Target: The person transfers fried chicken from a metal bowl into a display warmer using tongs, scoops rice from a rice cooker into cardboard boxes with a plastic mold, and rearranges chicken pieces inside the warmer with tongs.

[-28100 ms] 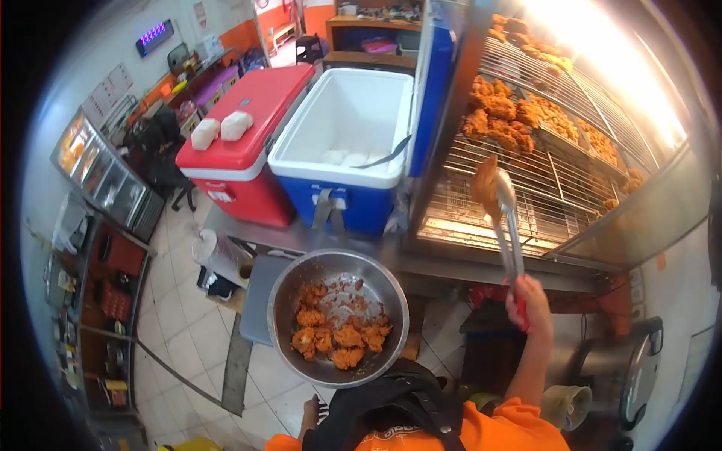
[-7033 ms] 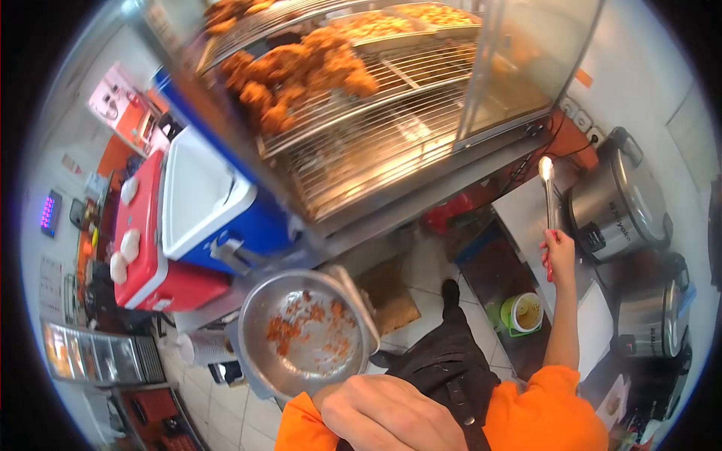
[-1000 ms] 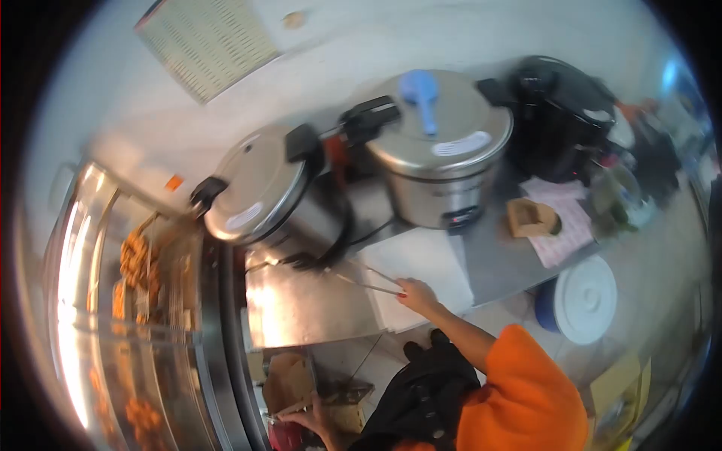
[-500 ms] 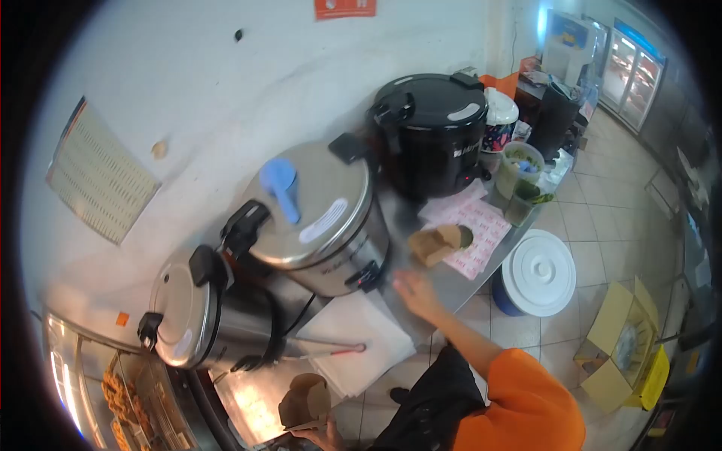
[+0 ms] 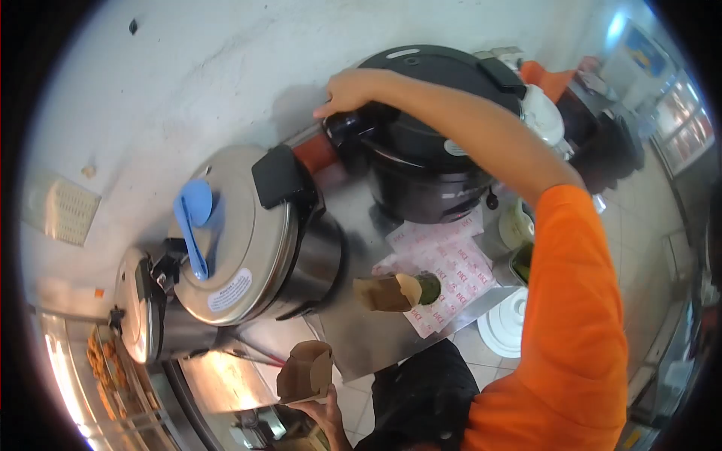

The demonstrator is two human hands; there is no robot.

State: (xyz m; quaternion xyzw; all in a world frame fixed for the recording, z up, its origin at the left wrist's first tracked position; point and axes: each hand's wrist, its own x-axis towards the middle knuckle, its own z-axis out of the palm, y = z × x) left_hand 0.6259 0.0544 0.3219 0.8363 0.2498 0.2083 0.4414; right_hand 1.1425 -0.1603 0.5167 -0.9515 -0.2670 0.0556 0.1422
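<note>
Black cooker [image 5: 425, 188]: our landmark; a rounded drum with a dark, glossy surface and a broad lid lying down on it.
Right hand [image 5: 352, 89]: at the left end of the black cooker, fingers bent over the lid handle [image 5: 350, 129], which is thick, dark and block-shaped. The hand is partly closed; we cannot tell how firmly it grips.
Orange sleeve [image 5: 579, 301]: smooth cloth, to the right of the black cooker; the bare forearm crosses above the lid.
Left hand [image 5: 325, 410]: well in front and to the left of the black cooker, closed around the base of one carton.
Held carton [image 5: 304, 372]: brown card with creased walls, open at the top, clear of the black cooker.
Second carton [image 5: 380, 292]: in front of the black cooker on the smooth metal counter [image 5: 353, 349]; folded brown card, with a round green item [image 5: 429, 288] just beside it.
Printed paper [image 5: 451, 274]: thin, overlapping pink-and-white sheets with red lettering, flat before the black cooker.
Steel cooker [image 5: 256, 274]: left of the black cooker; a metal drum with a round lid, bearing a smooth blue scoop [image 5: 197, 229].
</note>
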